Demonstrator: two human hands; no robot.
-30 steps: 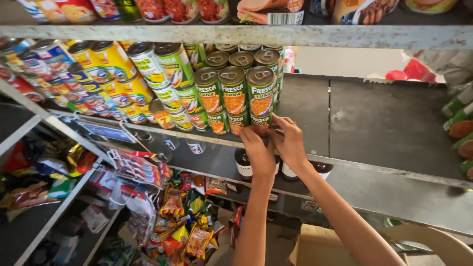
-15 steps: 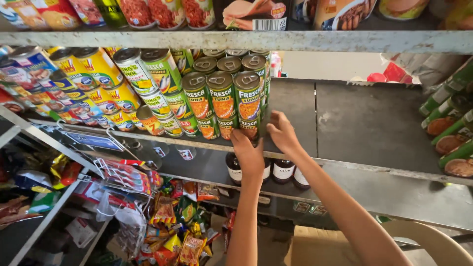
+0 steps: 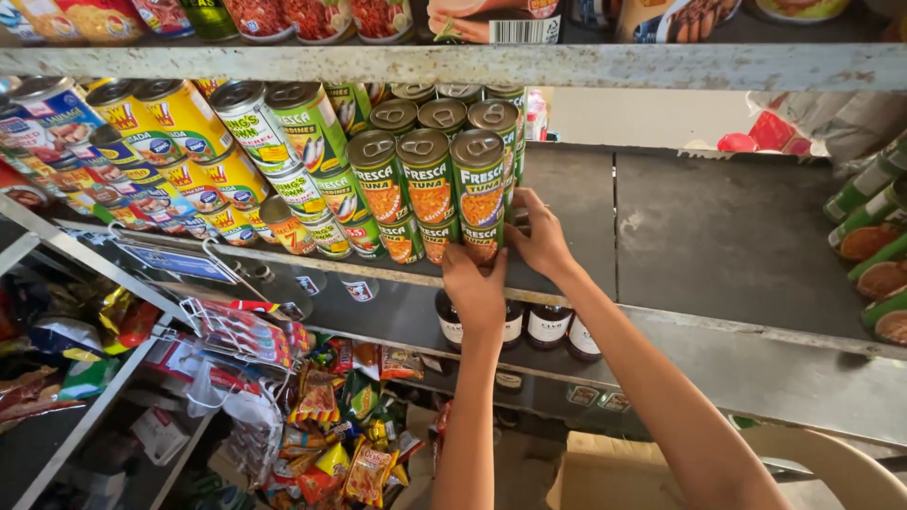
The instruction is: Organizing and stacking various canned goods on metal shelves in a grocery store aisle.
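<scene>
Green-and-orange cans (image 3: 480, 179) are stacked in columns at the front of a grey metal shelf (image 3: 718, 236), with more rows behind them. My left hand (image 3: 475, 291) reaches up from below, its fingers pressed on the bottom can (image 3: 482, 242) of the rightmost column. On the right side of that column, my right hand (image 3: 541, 238) curls its fingers around the lower cans. Both forearms rise from the bottom of the view.
Yellow, blue and green cans (image 3: 189, 161) fill the shelf to the left. Dark bottles (image 3: 548, 326) stand on the shelf below. Hanging snack packets (image 3: 331, 425) fill the lower left. A cardboard box (image 3: 605, 472) sits at the bottom. More cans (image 3: 874, 246) lie at the right edge.
My right hand has moved from the shelf's front edge up to the right side of the can column. The left hand rose to the bottom can.
</scene>
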